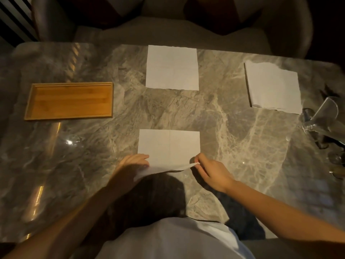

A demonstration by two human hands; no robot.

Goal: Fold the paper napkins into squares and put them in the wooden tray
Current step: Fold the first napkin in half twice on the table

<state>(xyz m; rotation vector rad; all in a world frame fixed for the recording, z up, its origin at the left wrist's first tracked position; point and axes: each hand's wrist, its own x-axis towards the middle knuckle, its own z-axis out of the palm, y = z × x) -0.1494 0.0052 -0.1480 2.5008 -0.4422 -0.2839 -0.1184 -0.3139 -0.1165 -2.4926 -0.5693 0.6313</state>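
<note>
A white paper napkin [169, 144] lies flat near the table's front middle, a crease down its centre. My right hand [211, 171] pinches its near right corner and lifts that edge off the table. At the near left corner, my left hand [134, 160] holds the napkin's edge. A second napkin [172, 67] lies flat at the far middle. A third napkin [273, 87], thicker and with a ragged far edge, lies at the far right. The wooden tray [33, 100] sits at the left with nothing in it.
The table [233, 128] is grey marble. Clear glassware [324, 116] lies at the right edge. Upholstered chairs [186, 30] stand beyond the far edge. My head's shadow falls on the table's near middle.
</note>
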